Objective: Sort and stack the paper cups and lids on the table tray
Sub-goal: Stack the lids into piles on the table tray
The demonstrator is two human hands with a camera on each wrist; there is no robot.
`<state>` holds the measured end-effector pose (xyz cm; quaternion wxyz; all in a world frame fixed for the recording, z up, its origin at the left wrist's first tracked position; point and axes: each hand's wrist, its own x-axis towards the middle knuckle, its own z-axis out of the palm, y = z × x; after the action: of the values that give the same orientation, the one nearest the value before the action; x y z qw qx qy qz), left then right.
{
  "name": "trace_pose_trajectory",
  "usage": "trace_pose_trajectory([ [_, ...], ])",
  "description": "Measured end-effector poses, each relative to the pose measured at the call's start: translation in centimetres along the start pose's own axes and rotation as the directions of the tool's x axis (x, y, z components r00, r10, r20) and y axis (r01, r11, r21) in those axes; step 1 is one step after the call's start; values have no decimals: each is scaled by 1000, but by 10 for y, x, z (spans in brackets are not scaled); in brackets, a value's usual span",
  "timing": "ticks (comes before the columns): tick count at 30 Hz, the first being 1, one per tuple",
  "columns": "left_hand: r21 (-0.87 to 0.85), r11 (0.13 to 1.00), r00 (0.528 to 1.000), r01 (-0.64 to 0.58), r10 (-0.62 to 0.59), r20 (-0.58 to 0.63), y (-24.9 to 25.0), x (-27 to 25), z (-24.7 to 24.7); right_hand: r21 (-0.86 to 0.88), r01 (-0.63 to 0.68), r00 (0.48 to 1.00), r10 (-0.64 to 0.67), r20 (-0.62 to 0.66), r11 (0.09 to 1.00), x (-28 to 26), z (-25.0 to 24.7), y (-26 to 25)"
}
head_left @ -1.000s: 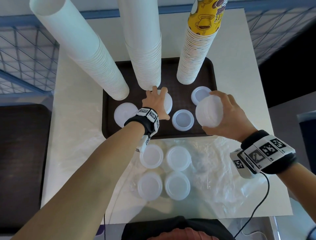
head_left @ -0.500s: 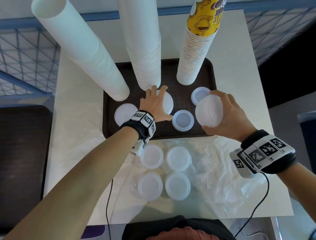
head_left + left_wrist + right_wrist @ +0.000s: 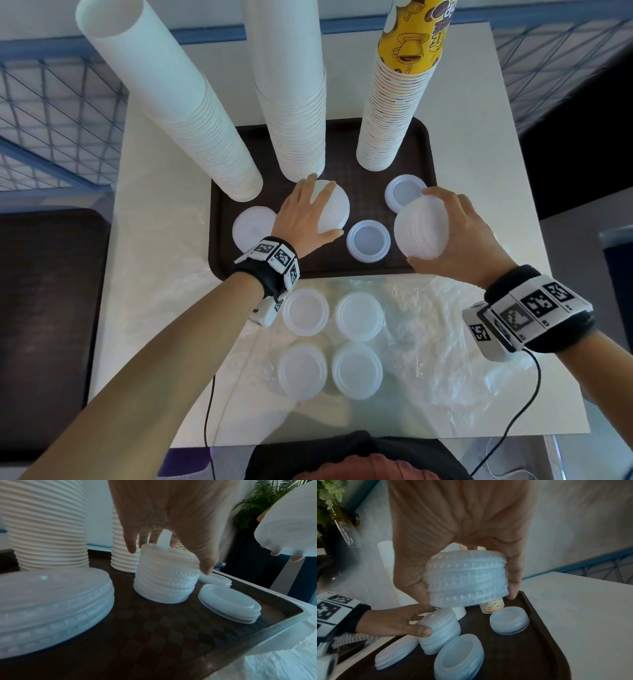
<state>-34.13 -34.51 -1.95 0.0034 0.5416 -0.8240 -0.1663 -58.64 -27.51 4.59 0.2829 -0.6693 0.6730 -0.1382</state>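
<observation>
Gripping a stack of translucent white plastic lids (image 3: 422,230) from above, the right hand (image 3: 459,240) holds it in the air over the right side of the dark brown plastic tray (image 3: 342,267), thumb on the near side and fingers curled round the far rim; in the right wrist view the same stack (image 3: 468,578) hangs clear of the tray floor. The left hand (image 3: 303,216) lies over a second, taller stack of ribbed white lids (image 3: 334,209) standing upright on the tray just before the middle cup column, its fingers spread over the top and its thumb pressed against the near side, so that it clasps the stack. In the left wrist view those fingers (image 3: 130,543) reach down over the stack's top (image 3: 166,577). Three tall columns of nested paper cups rise from the back of the tray: a leaning white column (image 3: 178,102) on the left, a white column (image 3: 291,85) in the middle and a yellow-printed column (image 3: 397,102) on the right. Also on the tray lie a low pile of flat lids (image 3: 250,226) at the left and two short piles of smaller rimmed lids, one near the front (image 3: 368,241) and one behind it to the right (image 3: 404,192). On the white table (image 3: 479,102), nearer the person, four clear round lids (image 3: 330,342) sit in a square on crinkled clear plastic wrap (image 3: 428,325).
</observation>
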Motion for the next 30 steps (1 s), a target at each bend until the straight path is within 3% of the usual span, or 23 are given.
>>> trace_pose_trajectory([
  [5, -49, 998, 999, 26, -28, -40, 0, -5, -8, -5, 10, 1000, -10, -6, 1000, 1, -3, -4],
  [8, -185, 980, 990, 77, -97, -104, -9, -24, -21, -13, 45, 999, -44, 4, 999, 5, -2, -14],
  [12, -373, 914, 959, 161, -235, -160, -32, -81, -38, -3, 133, 991, -133, 34, 991, 13, 6, -45],
  [16, -375, 892, 912, 254, -350, -215, -61, -165, -25, -24, 256, 964, -253, 84, 966, 26, 20, -87],
  [20, -365, 800, 833, 476, -544, -105, -68, -255, 17, -21, 280, 940, -269, 212, 960, 41, 46, -124],
  [22, -286, 808, 830, 516, -554, -66, -66, -296, 42, -39, 284, 933, -267, 242, 958, 49, 62, -139],
  [25, -221, 768, 797, 602, -597, 96, -63, -339, 71, -89, 271, 935, -240, 260, 958, 61, 87, -153],
  [30, -178, 755, 776, 631, -611, 156, -58, -370, 98, -142, 241, 941, -196, 274, 960, 72, 123, -167],
])
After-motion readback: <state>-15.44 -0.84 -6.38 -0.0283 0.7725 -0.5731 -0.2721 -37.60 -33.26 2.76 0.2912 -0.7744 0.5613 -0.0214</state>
